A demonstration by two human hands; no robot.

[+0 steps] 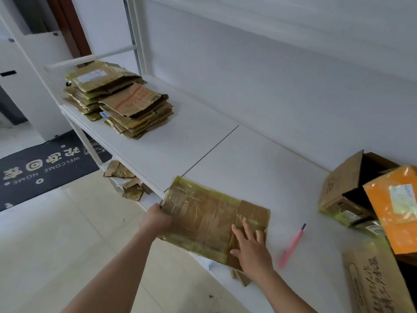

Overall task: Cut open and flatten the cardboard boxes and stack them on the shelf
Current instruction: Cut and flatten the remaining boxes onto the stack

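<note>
Left hand (158, 219) gripping flattened box (209, 215) edge, right hand (250, 247) flat atop

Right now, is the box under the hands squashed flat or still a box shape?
Squashed flat. The taped cardboard box lies as one thin sheet on the shelf, with the right hand pressing open on it.

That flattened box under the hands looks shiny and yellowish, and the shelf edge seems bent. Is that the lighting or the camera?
Head view: the shine on the flattened box is glare off its tape, under soft, even light with faint shadows; the wide-angle lens bows and tilts the shelf; the pink cutter and the picture's edges look slightly blurred.
</note>
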